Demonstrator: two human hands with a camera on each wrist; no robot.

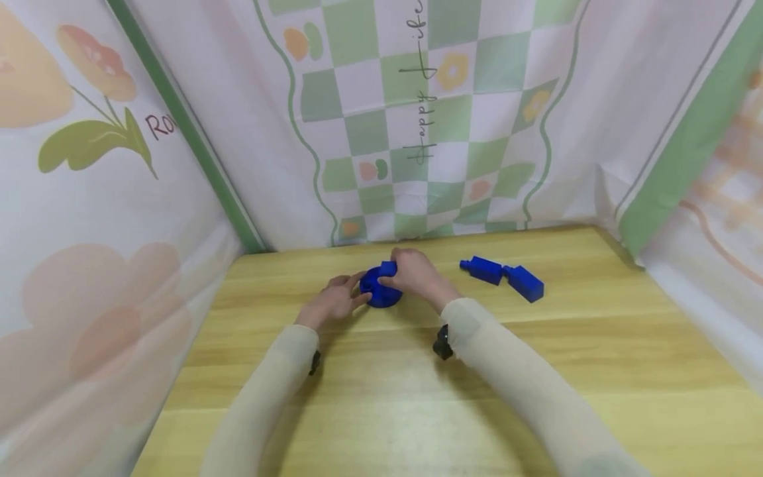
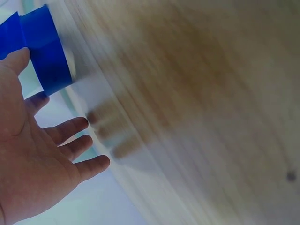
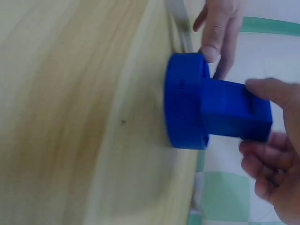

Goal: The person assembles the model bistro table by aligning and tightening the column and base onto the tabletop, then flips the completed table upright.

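Note:
A round, shallow blue base [image 1: 386, 298] lies on the table towards its back edge. My left hand [image 1: 334, 301] is at the base's left side, thumb and index finger touching its rim. In the left wrist view the other fingers of this hand [image 2: 42, 140] are spread and fairly straight. My right hand [image 1: 418, 273] pinches a blue rectangular block [image 3: 229, 108] between thumb and fingers. One end of the block meets the top of the base [image 3: 183, 103]; whether it is seated in it I cannot tell.
Right of the hands, two blue blocks with narrow knob ends, one [image 1: 484, 270] and another [image 1: 526, 285], lie end to end on the wooden table [image 1: 387, 411]. Patterned cloth [image 1: 411, 199] hangs behind the table and at both sides.

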